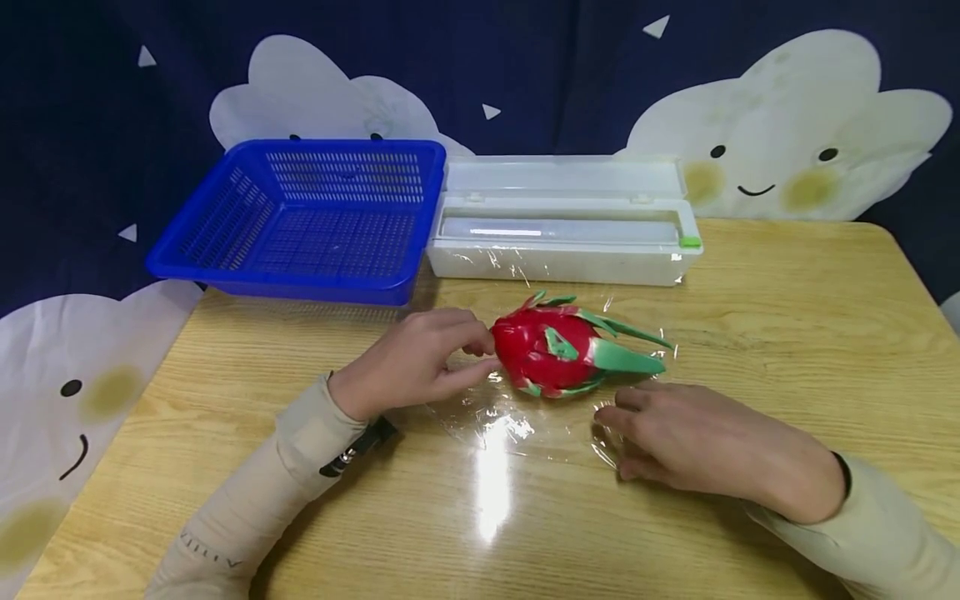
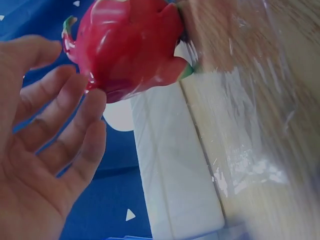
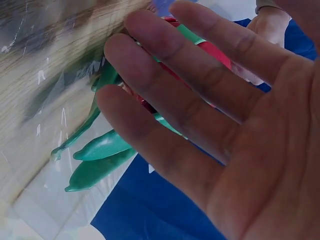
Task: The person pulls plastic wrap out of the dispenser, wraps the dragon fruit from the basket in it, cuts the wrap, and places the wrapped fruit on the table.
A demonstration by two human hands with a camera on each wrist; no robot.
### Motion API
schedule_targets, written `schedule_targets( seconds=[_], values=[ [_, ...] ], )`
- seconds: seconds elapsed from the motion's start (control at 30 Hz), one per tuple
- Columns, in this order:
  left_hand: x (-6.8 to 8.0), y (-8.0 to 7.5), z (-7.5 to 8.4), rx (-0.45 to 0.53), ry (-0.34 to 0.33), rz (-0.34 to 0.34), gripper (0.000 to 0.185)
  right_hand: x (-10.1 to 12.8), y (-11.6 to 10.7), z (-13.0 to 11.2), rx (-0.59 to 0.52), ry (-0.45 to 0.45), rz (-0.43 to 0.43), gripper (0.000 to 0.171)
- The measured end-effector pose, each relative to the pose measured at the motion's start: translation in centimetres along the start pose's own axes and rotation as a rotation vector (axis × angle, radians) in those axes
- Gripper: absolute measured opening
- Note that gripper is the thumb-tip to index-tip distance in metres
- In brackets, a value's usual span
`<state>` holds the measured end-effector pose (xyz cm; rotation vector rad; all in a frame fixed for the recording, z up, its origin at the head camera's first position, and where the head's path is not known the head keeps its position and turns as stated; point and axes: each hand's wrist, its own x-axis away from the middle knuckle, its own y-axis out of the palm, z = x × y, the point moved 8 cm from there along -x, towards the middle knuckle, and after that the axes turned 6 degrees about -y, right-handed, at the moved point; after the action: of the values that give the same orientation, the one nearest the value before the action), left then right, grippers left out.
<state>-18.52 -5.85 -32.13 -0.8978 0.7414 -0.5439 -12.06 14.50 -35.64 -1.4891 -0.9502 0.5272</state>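
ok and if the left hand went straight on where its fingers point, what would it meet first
Most likely the dragon fruit, at its red end; the left hand is right beside it, though whether they touch is unclear.

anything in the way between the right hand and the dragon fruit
Nothing solid shows between them: the right hand is close to the green tips of the dragon fruit, with only clear film on the table there.
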Motion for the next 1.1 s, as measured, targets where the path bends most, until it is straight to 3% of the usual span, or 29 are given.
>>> schedule_targets(
  seconds=[0.23,0.4,0.7,0.87,1.1],
  values=[
    [0.2,1.4,0.2,0.028,0.042,-0.156,0.015,0.1,0.4,0.1,0.01,0.009,0.003,0.04],
    [0.4,2.3,0.0,0.025,0.027,-0.269,0.018,0.1,0.8,0.4,0.003,0.031,-0.021,0.041],
    [1.2,3.8,-0.8,0.117,-0.082,-0.496,0.027,-0.1,0.9,0.4,-0.023,0.032,-0.017,0.037],
    [1.6,4.3,-1.1,0.114,-0.116,-0.576,0.035,-0.1,1.2,0.6,-0.046,0.048,-0.054,0.037],
    [2.2,5.1,-1.5,0.121,-0.178,-0.703,0.035,0.0,2.0,0.9,-0.103,0.09,-0.114,0.054]
  ],
)
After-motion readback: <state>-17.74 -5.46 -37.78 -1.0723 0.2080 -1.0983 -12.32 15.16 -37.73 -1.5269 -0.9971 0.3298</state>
